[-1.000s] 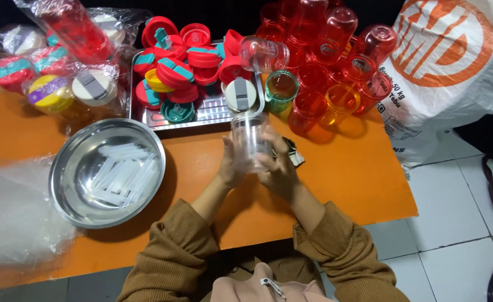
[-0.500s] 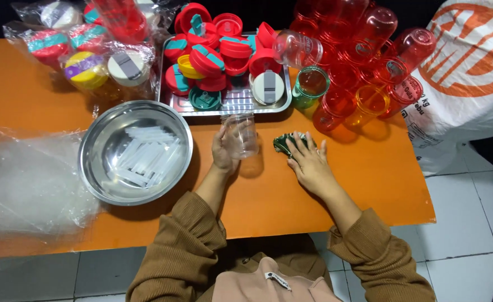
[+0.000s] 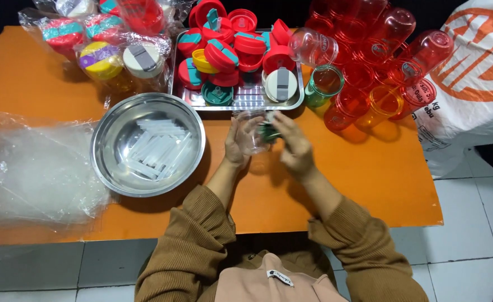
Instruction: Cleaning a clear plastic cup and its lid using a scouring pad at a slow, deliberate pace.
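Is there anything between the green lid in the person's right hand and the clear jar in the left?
Nothing visible. The right hand holds the green lid right against the clear jar gripped by the left hand, above the orange table.

table (image 3: 369, 179): orange
bowl (image 3: 104, 140): silver
lids (image 3: 224, 53): red, teal, yellow
cups (image 3: 369, 61): red, orange
held lid (image 3: 269, 133): green
held cup (image 3: 252, 131): clear
sleeves (image 3: 196, 246): brown

Head camera, looking steeply down, orange table (image 3: 45, 84) near
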